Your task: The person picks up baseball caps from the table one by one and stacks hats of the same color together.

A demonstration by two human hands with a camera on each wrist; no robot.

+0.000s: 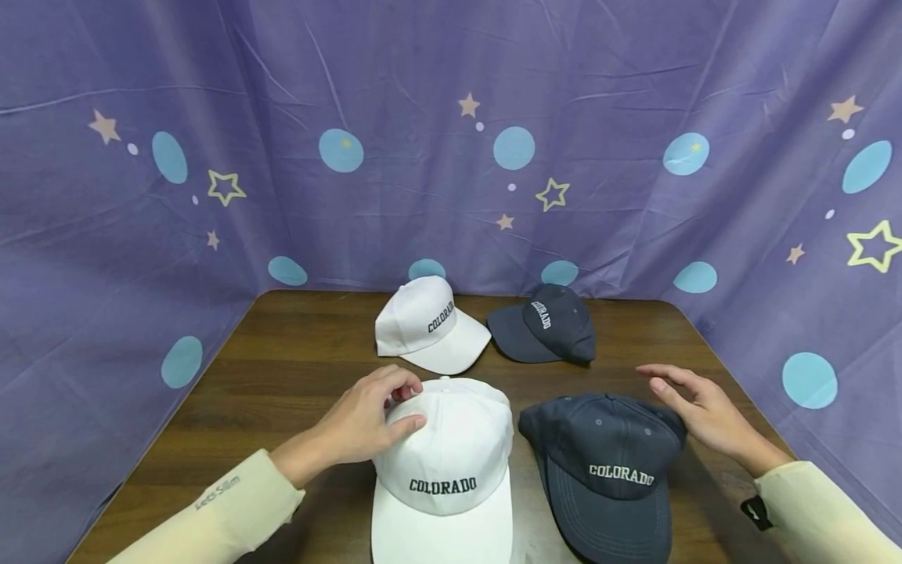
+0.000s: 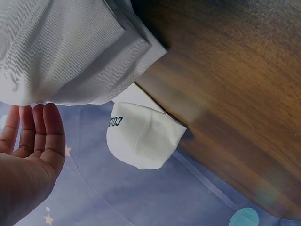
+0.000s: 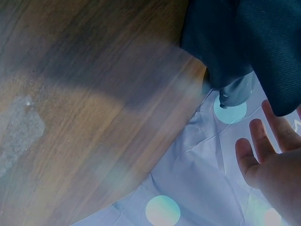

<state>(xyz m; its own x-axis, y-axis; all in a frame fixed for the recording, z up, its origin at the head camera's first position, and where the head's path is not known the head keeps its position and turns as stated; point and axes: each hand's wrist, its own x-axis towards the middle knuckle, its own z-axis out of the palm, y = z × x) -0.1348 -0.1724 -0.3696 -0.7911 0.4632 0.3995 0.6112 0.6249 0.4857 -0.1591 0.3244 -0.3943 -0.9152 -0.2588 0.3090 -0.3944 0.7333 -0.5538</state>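
Observation:
A white cap (image 1: 447, 446) lettered COLORADO lies at the near middle, its brim toward me. My left hand (image 1: 366, 415) is at its crown's upper left, the thumb over the front and the fingers loosely bent. In the left wrist view the fingertips (image 2: 52, 115) meet the edge of the white cap (image 2: 61, 52) without closing round it. To the right lies a dark navy cap (image 1: 609, 446) with the same lettering in white. Close by its right side, my right hand (image 1: 708, 411) has its fingers spread and holds nothing; whether it touches the fabric is unclear.
Behind these, a second white cap (image 1: 423, 321) and a second dark cap (image 1: 553, 325) sit side by side at the back of the brown wooden table (image 1: 296, 337). A purple cloth (image 1: 423, 196) with stars and blue dots hangs round the table's back and sides.

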